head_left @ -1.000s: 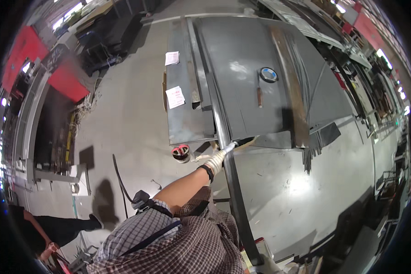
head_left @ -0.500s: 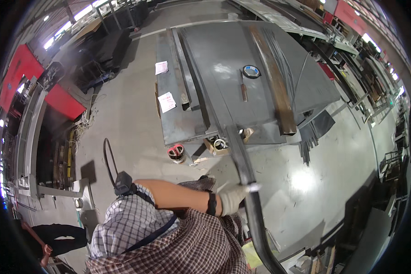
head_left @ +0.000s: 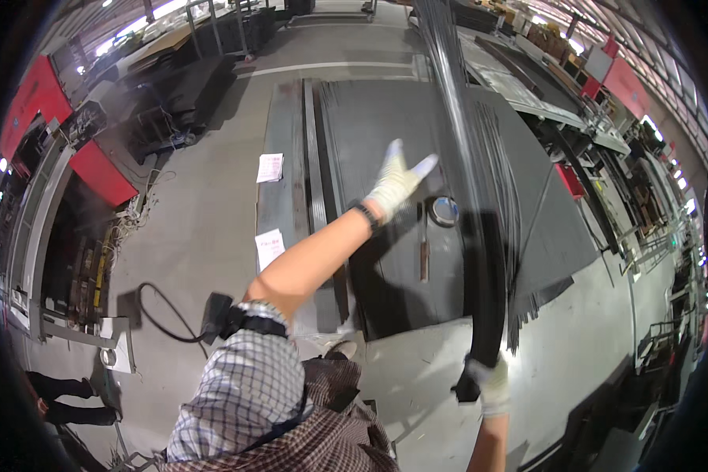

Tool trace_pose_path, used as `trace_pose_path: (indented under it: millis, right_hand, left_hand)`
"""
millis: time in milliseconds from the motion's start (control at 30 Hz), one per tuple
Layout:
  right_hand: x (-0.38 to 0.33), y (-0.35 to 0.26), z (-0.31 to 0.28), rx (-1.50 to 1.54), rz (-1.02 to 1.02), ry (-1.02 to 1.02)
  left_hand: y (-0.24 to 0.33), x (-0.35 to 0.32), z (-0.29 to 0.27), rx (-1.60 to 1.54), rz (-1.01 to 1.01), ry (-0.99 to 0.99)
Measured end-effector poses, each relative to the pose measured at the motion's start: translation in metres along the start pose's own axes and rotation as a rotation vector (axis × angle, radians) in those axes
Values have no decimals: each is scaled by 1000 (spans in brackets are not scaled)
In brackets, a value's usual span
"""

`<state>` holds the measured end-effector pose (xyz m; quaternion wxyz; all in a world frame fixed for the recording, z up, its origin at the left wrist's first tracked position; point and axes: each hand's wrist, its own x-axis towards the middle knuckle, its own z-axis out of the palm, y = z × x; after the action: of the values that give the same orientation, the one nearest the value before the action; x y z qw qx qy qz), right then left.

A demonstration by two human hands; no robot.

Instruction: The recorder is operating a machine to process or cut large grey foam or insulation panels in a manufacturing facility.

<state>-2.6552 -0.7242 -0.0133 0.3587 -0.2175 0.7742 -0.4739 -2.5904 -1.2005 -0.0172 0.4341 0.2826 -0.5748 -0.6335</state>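
Observation:
My left hand, in a white glove, reaches over the dark metal sheets with its fingers spread and nothing in them. At the lower right my right hand, also gloved, closes round the near end of a long dark metal bar. That bar stretches away from me above the sheets to the top edge, its far part blurred. Between my hands lie a round dark object with a blue face and a slim tool with a brown handle.
Narrow metal strips lie along the right of the sheets, long profiles along the left. Two paper labels rest on the left edge. A metal rack stands at far right. Another person's legs show at lower left.
The bar has swung from beside me to over the right part of the sheets. My left hand has left it, moved forward and opened. My right hand has come into view.

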Motion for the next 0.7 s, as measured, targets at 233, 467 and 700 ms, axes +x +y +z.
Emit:
trace_pose_path:
  millis: [233,467,700]
  right_hand:
    - [228,-75,40,171,-58,26]
    - [248,-67,-4,126,111,-21]
    - [189,-111,45,-533,-373,392]
  left_hand:
    - [-60,17,-210,1178,-66,435]
    - [-105,44,-275,831,-265,406]
    - [-117,32,-273,811,-176,326]
